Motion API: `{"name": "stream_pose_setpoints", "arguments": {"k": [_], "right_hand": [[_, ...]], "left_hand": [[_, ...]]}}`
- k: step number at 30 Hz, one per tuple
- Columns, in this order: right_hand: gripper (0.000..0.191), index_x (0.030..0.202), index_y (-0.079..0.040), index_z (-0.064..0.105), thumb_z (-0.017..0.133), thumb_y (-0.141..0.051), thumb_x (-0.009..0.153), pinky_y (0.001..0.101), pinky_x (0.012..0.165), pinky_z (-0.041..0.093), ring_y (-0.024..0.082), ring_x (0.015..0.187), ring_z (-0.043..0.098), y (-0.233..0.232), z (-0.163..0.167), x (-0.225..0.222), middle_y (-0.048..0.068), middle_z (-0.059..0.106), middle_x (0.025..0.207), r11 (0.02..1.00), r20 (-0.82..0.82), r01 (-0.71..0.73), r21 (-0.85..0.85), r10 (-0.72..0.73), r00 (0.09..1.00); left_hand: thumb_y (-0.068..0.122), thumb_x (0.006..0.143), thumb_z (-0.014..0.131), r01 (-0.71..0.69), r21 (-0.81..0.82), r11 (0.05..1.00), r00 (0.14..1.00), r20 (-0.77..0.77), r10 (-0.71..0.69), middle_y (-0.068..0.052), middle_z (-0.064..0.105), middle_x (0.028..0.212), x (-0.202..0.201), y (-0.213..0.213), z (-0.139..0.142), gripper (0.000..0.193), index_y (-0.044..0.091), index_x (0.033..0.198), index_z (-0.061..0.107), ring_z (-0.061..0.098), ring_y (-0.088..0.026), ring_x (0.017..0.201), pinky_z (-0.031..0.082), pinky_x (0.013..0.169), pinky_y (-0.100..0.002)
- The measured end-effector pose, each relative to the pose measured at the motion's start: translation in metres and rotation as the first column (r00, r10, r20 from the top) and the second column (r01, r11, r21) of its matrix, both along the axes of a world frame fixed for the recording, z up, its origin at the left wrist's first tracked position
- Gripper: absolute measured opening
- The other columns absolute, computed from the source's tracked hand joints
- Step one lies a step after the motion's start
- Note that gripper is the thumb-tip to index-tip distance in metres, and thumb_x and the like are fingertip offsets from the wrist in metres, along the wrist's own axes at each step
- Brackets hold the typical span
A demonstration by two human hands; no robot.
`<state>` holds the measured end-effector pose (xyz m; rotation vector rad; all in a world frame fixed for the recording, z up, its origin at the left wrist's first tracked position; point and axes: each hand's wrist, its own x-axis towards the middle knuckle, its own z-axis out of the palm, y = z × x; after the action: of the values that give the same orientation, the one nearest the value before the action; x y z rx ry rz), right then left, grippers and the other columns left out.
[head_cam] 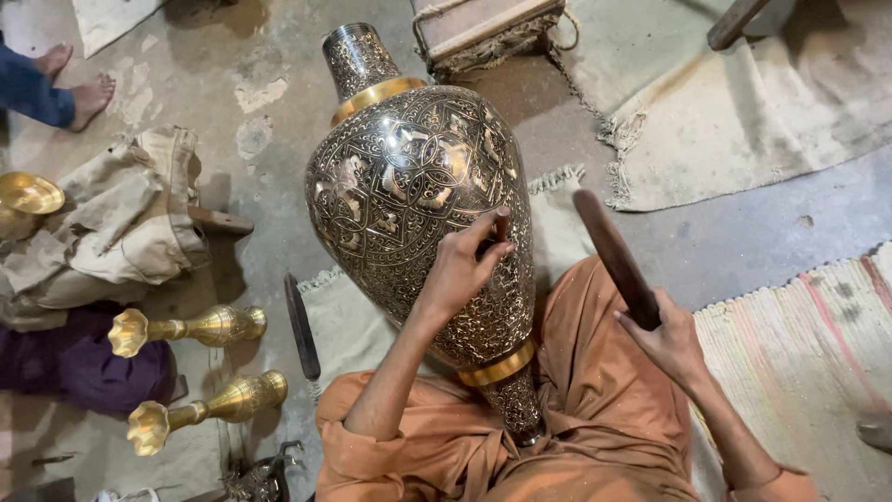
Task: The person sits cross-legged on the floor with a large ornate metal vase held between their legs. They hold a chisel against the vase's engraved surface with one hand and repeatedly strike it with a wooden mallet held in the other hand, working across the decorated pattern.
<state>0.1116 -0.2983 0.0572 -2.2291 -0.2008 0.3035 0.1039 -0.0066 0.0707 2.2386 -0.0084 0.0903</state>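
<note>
A large engraved metal vase with dark patterned body and two gold bands lies tilted across my lap, its neck pointing away from me. My left hand rests on the vase's lower body and pinches a small dark chisel against the surface. My right hand is raised to the right of the vase, gripping a dark wooden stick that points up and to the left. I wear orange clothing.
Two small brass vases lie on the floor at left, beside a crumpled beige cloth and a brass bowl. Another person's bare feet are at top left. Rugs and a woven stool surround me.
</note>
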Motion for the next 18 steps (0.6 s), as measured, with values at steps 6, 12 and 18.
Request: {"name": "stream_pose_setpoints", "arguments": {"k": [6, 12, 18], "right_hand": [[0.06, 0.132, -0.004, 0.058, 0.081, -0.023, 0.081, 0.044, 0.075, 0.055, 0.041, 0.096, 0.07, -0.003, -0.002, 0.02, 0.024, 0.07, 0.11, 0.986, 0.29, -0.143, -0.084, 0.161, 0.943], [0.059, 0.139, -0.018, 0.06, 0.081, -0.02, 0.083, 0.046, 0.06, 0.055, 0.035, 0.08, 0.073, -0.014, 0.007, 0.049, 0.016, 0.076, 0.108, 0.887, 0.322, -0.128, -0.444, 0.291, 0.901], [0.037, 0.122, -0.017, 0.052, 0.082, -0.029, 0.103, 0.0405, 0.069, 0.053, 0.03, 0.072, 0.063, 0.0, 0.011, 0.057, 0.012, 0.064, 0.085, 0.873, 0.221, 0.038, 0.487, -0.165, 0.961]], "left_hand": [[0.012, 0.098, 0.069, -0.004, 0.16, 0.987, 0.994, 0.105, -0.013, -0.016, 0.073, 0.085, -0.009, -0.012, -0.004, 0.036, 0.005, 0.132, 0.063, 0.073, -0.026, 0.073, 0.062, 0.063, -0.041], [0.01, 0.099, 0.066, -0.012, 0.256, 0.967, 0.98, 0.196, -0.04, -0.016, 0.071, 0.081, -0.012, -0.016, -0.012, 0.03, 0.001, 0.127, 0.064, 0.068, -0.025, 0.071, 0.062, 0.061, -0.039], [0.008, 0.098, 0.067, -0.032, 0.311, 0.95, 0.962, 0.268, -0.056, -0.013, 0.073, 0.083, -0.014, -0.015, -0.022, 0.028, -0.001, 0.124, 0.064, 0.066, -0.022, 0.07, 0.059, 0.058, -0.037]]}}
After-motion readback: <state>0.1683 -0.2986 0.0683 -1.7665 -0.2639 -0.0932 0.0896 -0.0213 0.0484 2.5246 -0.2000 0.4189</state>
